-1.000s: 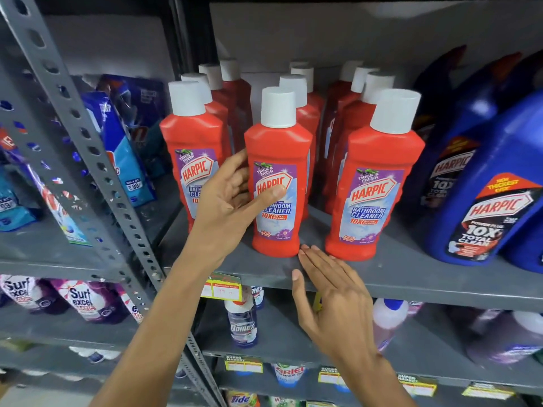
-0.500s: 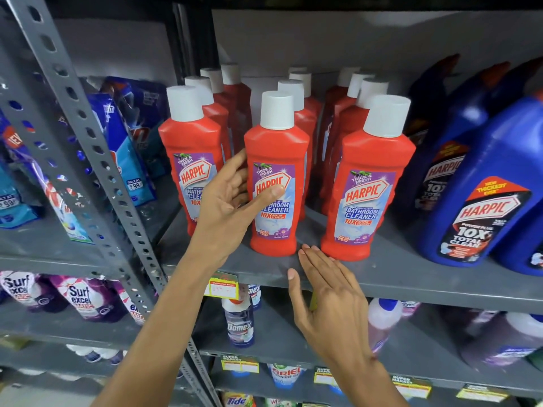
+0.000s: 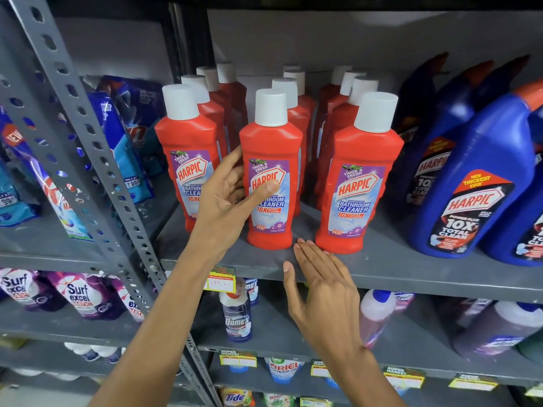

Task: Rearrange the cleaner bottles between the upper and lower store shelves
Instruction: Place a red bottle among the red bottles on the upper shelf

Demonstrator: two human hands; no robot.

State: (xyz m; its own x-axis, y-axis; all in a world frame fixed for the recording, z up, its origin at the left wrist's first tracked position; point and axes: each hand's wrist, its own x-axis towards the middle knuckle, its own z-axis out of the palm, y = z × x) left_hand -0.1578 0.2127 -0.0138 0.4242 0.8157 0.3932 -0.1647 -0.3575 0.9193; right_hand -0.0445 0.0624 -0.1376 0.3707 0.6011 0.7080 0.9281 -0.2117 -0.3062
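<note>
Several red Harpic bathroom cleaner bottles with white caps stand in rows on the upper grey shelf (image 3: 382,268). My left hand (image 3: 226,201) curls around the left side of the front middle red bottle (image 3: 271,171), thumb across its label, fingers behind it. The bottle stands upright on the shelf. My right hand (image 3: 320,286) lies flat with fingers together on the shelf's front edge, fingertips between the middle bottle and the front right red bottle (image 3: 360,183). A front left red bottle (image 3: 185,154) stands beside my left hand. On the lower shelf (image 3: 279,336) stands a Domex bottle (image 3: 236,315).
Big blue Harpic bottles (image 3: 476,183) fill the upper shelf's right side. A perforated grey upright (image 3: 88,136) slants at the left, with blue detergent pouches (image 3: 123,142) and purple Surf Excel pouches (image 3: 85,295) beyond. Pale purple bottles (image 3: 496,327) lie on the lower shelf at right.
Both hands hold nearly the same pose. The view has shifted slightly; the left thumb stays pressed on the middle bottle's label.
</note>
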